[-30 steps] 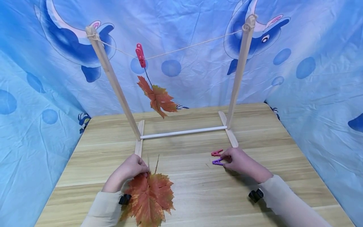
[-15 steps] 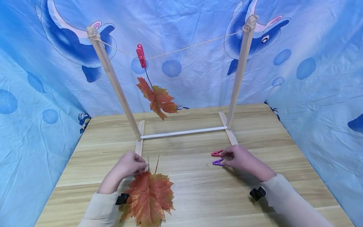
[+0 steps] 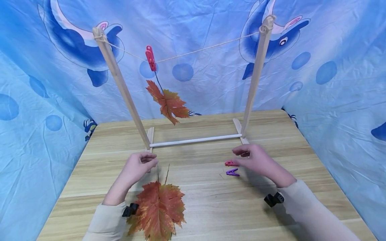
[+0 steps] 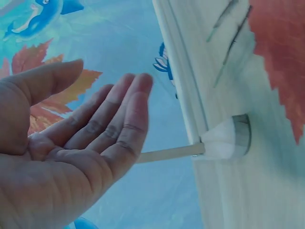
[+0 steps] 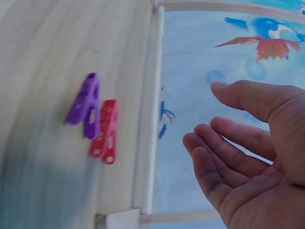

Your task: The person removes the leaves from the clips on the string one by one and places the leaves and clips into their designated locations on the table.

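My left hand (image 3: 137, 170) hovers over the stems of the red-orange maple leaves (image 3: 161, 209) lying at the front left of the table. Its fingers are loosely bent around nothing, as the left wrist view of the hand (image 4: 95, 138) shows. To the right, my right hand (image 3: 256, 163) is held above a red clothespin (image 3: 230, 163), with thumb and fingers apart and nothing between them. A purple clothespin (image 3: 233, 172) lies just in front of the red one. In the right wrist view the purple clothespin (image 5: 86, 107) and red clothespin (image 5: 106, 132) lie side by side.
A wooden frame with a left post (image 3: 122, 87), a right post (image 3: 256, 77) and a white crossbar (image 3: 196, 139) stands at the back. From its string (image 3: 208, 48) a pink clothespin (image 3: 150, 58) holds a hanging maple leaf (image 3: 170, 103). Blue dolphin-print cloth (image 3: 196, 20) surrounds the table.
My right hand has let go of the clothespins and risen away from them. My left hand has left the leaf stems and moved up slightly, its fingers loosening.
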